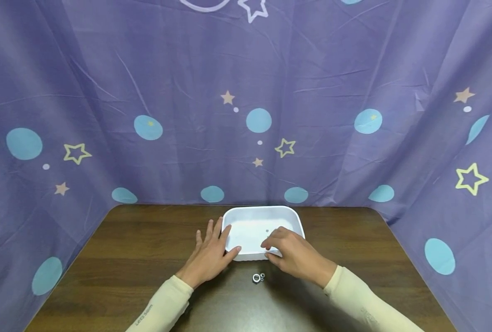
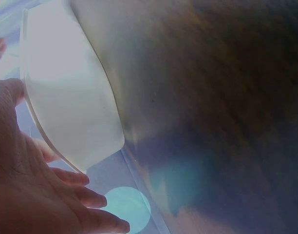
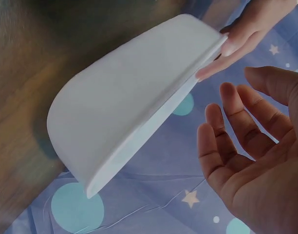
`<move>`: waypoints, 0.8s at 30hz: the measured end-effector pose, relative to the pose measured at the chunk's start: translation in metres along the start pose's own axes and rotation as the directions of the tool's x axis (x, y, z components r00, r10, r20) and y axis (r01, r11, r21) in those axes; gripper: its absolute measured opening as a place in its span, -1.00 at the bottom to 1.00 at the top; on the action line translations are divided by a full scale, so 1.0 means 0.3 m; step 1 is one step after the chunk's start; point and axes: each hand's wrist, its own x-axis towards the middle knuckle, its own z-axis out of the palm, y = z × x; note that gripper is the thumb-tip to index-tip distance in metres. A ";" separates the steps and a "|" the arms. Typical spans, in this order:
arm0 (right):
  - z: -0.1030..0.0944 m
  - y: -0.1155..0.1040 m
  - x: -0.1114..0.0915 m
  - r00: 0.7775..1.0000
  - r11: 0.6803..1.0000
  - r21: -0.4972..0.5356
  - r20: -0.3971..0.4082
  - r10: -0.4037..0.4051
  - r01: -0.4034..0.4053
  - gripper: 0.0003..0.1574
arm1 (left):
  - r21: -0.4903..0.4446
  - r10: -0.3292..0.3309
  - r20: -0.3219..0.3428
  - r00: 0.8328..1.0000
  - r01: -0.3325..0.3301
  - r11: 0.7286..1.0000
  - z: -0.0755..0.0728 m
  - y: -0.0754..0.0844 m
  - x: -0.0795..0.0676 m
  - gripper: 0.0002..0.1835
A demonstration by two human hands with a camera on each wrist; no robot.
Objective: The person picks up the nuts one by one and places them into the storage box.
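Note:
A white plastic basin (image 1: 246,237) stands on the table. My left hand (image 1: 208,258) touches its left rim, fingers spread and mostly straight, with the thumb at the near edge; the left wrist view shows the same hand (image 2: 46,180) against the rim. Over the basin's near right side hovers my right hand (image 1: 297,253). In the right wrist view its fingers (image 3: 232,97) bend loosely, and nothing shows between them and the thumb. A tiny metal piece (image 1: 267,230) lies on the basin floor near the right fingertips. In front of the basin lies a metal nut (image 1: 256,278) beside smaller metal pieces (image 1: 263,275).
The brown wooden table (image 1: 146,258) extends to both sides of the basin. Behind and beside it hangs a purple curtain (image 1: 196,152) printed with stars and blue dots. Pale sleeves (image 1: 167,299) cover both forearms.

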 end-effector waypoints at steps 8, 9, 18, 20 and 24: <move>0.027 -0.048 -0.055 0.999 0.999 -0.003 0.028 -0.039 0.039 -0.78 | -0.002 0.004 0.014 1.000 -0.004 1.000 0.000 0.001 0.001 -0.09; 0.034 -0.053 -0.060 0.998 0.999 -0.006 0.035 -0.045 0.045 -0.79 | -0.006 0.002 0.015 1.000 -0.002 1.000 0.001 0.002 0.002 -0.09; 0.101 -0.063 -0.090 0.995 0.997 0.003 0.058 -0.079 0.079 -0.79 | 0.001 -0.006 0.014 1.000 0.006 1.000 0.005 0.001 0.008 -0.09; 0.117 -0.061 -0.100 0.995 0.996 -0.014 0.057 -0.085 0.086 -0.78 | 0.005 -0.006 0.016 1.000 0.006 1.000 0.006 0.000 0.008 -0.10; 0.142 -0.055 -0.114 0.994 0.994 -0.054 0.066 -0.087 0.090 -0.78 | 0.005 -0.005 0.019 1.000 0.005 1.000 0.006 0.000 0.008 -0.11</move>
